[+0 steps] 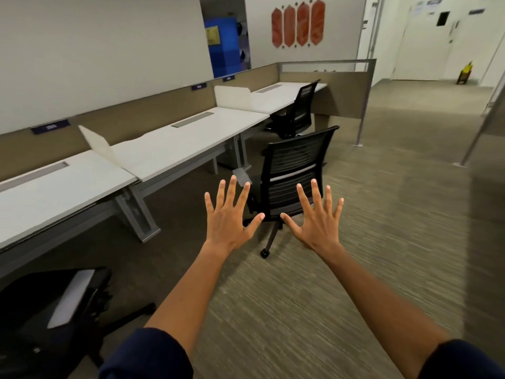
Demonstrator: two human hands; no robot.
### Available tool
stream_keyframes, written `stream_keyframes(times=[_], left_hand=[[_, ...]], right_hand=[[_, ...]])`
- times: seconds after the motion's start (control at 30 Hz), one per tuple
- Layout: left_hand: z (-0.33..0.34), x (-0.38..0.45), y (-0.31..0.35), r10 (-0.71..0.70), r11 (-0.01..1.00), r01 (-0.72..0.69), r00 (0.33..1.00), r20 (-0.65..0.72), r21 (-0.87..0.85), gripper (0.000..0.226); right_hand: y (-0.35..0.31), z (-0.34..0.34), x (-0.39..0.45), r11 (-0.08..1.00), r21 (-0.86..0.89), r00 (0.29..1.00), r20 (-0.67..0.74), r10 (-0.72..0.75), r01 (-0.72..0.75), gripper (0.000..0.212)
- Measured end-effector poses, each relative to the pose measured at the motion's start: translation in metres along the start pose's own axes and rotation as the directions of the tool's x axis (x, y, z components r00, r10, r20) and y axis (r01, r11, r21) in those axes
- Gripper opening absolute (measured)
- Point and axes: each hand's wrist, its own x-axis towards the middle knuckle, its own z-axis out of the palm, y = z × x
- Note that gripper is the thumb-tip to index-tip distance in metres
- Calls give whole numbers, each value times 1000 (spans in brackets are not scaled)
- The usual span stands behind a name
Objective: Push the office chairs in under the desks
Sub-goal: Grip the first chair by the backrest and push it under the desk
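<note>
While both hands (273, 214) reach out empty with fingers spread, the middle chair (296, 170) at frame centre likely needs pushing next toward the tabletop (191, 138).

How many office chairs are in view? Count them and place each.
3: near chair bottom left, middle chair ahead of both hands, far chair at the last desk. Others may be hidden.

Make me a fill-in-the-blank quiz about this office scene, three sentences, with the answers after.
1. Both hands, left hand and right hand, are spread open and hold ____.
2. The middle chair stands out on the ____, not under the desk.
3. The wall art shows ____ orange panels.

Missing words: nothing; carpet; four
</note>
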Motion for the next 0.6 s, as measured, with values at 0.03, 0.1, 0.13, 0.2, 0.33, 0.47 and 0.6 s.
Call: stream_keyframes(times=[0.03,0.1,0.13,0.2,0.33,0.47,0.6], left_hand=[[5,13,8,7,1000,-7,1000,-6,-5,87],[18,42,27,16,1000,-16,1000,-11,-19,87],[25,57,36,21,999,-21,1000,-10,-26,87],[38,82,50,34,999,-34,999,0,-34,86],[68,130,70,62,997,-60,998,21,-50,87],[101,175,81,84,995,-81,996,41,-66,87],[139,227,87,95,993,-90,994,58,-80,87]], right_hand=[[12,1,9,1000,-3,1000,-1,1,-1,92],[38,3,30,1000,-19,1000,-2,0,0,91],[52,4,41,1000,-25,1000,0,7,-7,92],[75,7,60,999,-38,1000,10,17,-17,91],[119,17,93,998,-46,999,16,45,-44,90],[152,33,125,997,-28,996,37,79,-78,90],[183,55,166,996,-45,995,62,78,-75,89]])
